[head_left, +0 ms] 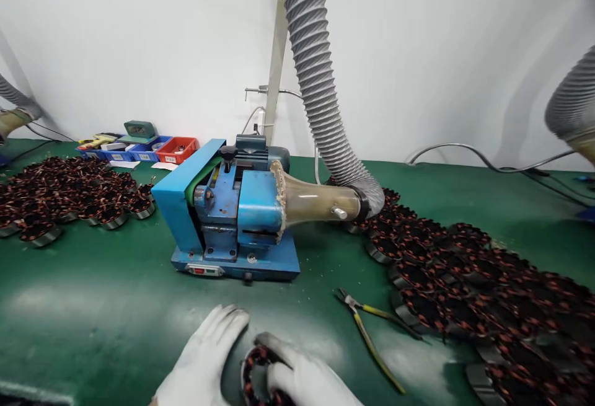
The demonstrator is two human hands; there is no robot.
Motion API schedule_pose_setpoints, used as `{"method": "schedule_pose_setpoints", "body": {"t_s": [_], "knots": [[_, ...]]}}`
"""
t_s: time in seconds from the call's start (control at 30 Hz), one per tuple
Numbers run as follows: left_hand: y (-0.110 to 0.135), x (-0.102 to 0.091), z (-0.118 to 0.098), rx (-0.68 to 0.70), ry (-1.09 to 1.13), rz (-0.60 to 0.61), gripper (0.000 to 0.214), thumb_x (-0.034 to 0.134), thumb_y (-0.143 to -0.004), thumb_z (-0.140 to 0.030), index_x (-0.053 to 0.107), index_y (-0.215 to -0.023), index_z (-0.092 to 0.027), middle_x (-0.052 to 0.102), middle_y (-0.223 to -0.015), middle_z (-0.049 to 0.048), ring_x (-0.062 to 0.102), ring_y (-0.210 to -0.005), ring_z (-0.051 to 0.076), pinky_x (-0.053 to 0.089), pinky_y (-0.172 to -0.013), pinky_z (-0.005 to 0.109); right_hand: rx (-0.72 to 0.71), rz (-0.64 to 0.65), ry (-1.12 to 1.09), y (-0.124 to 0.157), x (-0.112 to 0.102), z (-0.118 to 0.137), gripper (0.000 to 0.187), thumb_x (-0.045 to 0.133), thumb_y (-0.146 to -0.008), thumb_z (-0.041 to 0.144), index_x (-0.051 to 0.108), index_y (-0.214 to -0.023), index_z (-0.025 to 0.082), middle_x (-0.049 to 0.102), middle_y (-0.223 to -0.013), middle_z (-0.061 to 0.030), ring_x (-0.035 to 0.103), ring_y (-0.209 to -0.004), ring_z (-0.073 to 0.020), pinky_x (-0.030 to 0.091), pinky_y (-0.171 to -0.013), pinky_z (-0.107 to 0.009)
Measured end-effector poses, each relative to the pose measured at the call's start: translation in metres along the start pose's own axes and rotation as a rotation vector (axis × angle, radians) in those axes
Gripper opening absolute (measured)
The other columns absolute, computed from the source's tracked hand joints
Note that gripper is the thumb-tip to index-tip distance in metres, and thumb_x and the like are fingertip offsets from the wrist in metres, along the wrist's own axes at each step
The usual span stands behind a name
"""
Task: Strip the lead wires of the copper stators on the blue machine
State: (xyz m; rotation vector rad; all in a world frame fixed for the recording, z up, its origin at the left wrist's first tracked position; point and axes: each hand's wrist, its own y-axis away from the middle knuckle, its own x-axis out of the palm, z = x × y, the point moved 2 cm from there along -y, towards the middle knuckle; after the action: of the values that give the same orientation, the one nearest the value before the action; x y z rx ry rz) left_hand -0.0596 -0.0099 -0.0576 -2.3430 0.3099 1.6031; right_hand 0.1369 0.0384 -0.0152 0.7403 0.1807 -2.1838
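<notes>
While both gloved hands meet at the counter's near edge, the right hand pinches a wound stator and the left hand rests spread beside it; a loose grip could snag copper windings against the pliers.

my surface is green and glossy, running back to a white wall. a blue machine stands on it at the middle, with a clear funnel at its right side joined to a grey hose. a heap of wound stators lies at the left, and a longer heap runs along the right down to the near edge. pliers with yellow handles lie between the machine and the right heap. blue and red bins sit by the wall at back left. cables trail along the back right.
</notes>
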Motion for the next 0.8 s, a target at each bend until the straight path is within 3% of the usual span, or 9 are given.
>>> {"method": "schedule_pose_setpoints", "body": {"t_s": [0.1, 0.17, 0.27, 0.37, 0.47, 0.53, 0.67, 0.73, 0.8], "knots": [[-0.007, 0.002, -0.006, -0.248, 0.277, 0.264, 0.1, 0.075, -0.054, -0.032, 0.033, -0.141, -0.007, 0.038, -0.146, 0.0223, 0.034, -0.135, 0.038, 0.037, -0.108, 0.049, -0.014, 0.023, -0.176, -0.018, 0.005, 0.011, 0.047, 0.06, -0.06, 0.002, 0.071, -0.099, 0.025, 0.071, -0.113, -0.0037, 0.065, -0.102, -0.0201, 0.046, -0.089, -0.024], [-0.011, 0.002, -0.007, -0.356, 0.373, 0.268, 0.107, 0.077, -0.046, -0.023, 0.031, -0.142, -0.008, 0.038, -0.147, 0.0214, 0.034, -0.136, 0.036, 0.035, -0.11, 0.047, 0.101, -0.003, -0.258, -0.022, 0.001, 0.01, 0.063, 0.055, -0.061, 0.004, 0.062, -0.12, 0.026, 0.07, -0.117, -0.0038, 0.063, -0.108, -0.0201, 0.044, -0.095, -0.027], [-0.016, 0.001, -0.01, -0.3, 0.364, 0.199, 0.106, 0.078, -0.045, -0.028, 0.034, -0.14, -0.01, 0.046, -0.141, 0.0213, 0.038, -0.132, 0.039, 0.028, -0.112, 0.054, 0.215, -0.033, -0.232, -0.018, -0.005, 0.002, 0.07, 0.055, -0.061, 0.007, 0.056, -0.128, 0.029, 0.065, -0.126, -0.003, 0.059, -0.115, -0.0226, 0.041, -0.1, -0.032], [-0.021, 0.0, -0.017, -0.189, 0.306, 0.122, 0.095, 0.075, -0.046, -0.033, 0.042, -0.132, -0.01, 0.059, -0.119, 0.0201, 0.053, -0.116, 0.037, 0.02, -0.112, 0.061, 0.242, -0.063, -0.113, -0.012, -0.004, -0.007, 0.051, 0.059, -0.067, 0.015, 0.065, -0.116, 0.028, 0.07, -0.116, -0.0046, 0.063, -0.105, -0.0251, 0.045, -0.091, -0.032], [-0.026, 0.002, -0.024, -0.177, 0.308, 0.025, 0.062, 0.073, -0.046, -0.032, 0.057, -0.105, -0.016, 0.061, -0.092, 0.0093, 0.059, -0.093, 0.029, 0.022, -0.11, 0.059, 0.285, -0.09, -0.05, -0.011, 0.002, -0.015, 0.013, 0.059, -0.073, 0.023, 0.071, -0.069, 0.023, 0.071, -0.067, -0.0009, 0.061, -0.063, -0.0192, 0.04, -0.058, -0.026], [-0.026, 0.009, -0.027, -0.186, 0.319, -0.067, 0.047, 0.07, -0.049, -0.028, 0.057, -0.092, -0.017, 0.06, -0.088, 0.0087, 0.059, -0.092, 0.028, 0.028, -0.107, 0.058, 0.324, -0.125, -0.072, -0.014, 0.002, -0.018, 0.026, 0.057, -0.074, 0.024, 0.057, -0.048, 0.02, 0.054, -0.047, 0.0037, 0.046, -0.048, -0.0133, 0.026, -0.048, -0.025], [-0.018, 0.024, -0.03, -0.244, 0.274, -0.235, 0.06, 0.07, -0.051, -0.029, 0.053, -0.105, -0.01, 0.062, -0.108, 0.023, 0.054, -0.113, 0.039, 0.036, -0.102, 0.062, 0.398, -0.326, -0.243, -0.013, -0.015, -0.026, 0.035, 0.048, -0.084, 0.043, 0.047, -0.056, 0.021, 0.04, -0.046, 0.0071, 0.036, -0.045, -0.0111, 0.024, -0.044, -0.024], [-0.016, 0.023, -0.03, -0.351, 0.311, -0.153, 0.072, 0.072, -0.05, -0.029, 0.05, -0.116, -0.008, 0.055, -0.126, 0.0277, 0.044, -0.126, 0.043, 0.035, -0.104, 0.062, 0.396, -0.538, -0.445, -0.006, -0.027, -0.034, 0.038, 0.051, -0.082, 0.053, 0.051, -0.06, 0.021, 0.044, -0.046, 0.0064, 0.041, -0.044, -0.0116, 0.032, -0.044, -0.023], [-0.018, 0.016, -0.028, -0.457, 0.402, 0.028, 0.088, 0.071, -0.05, -0.026, 0.042, -0.131, -0.008, 0.043, -0.141, 0.0262, 0.031, -0.136, 0.043, 0.033, -0.107, 0.059, 0.374, -0.688, -0.655, 0.0, -0.03, -0.042, 0.039, 0.064, -0.071, 0.057, 0.059, -0.062, 0.02, 0.053, -0.048, 0.0034, 0.049, -0.047, -0.0135, 0.039, -0.047, -0.025]]}}
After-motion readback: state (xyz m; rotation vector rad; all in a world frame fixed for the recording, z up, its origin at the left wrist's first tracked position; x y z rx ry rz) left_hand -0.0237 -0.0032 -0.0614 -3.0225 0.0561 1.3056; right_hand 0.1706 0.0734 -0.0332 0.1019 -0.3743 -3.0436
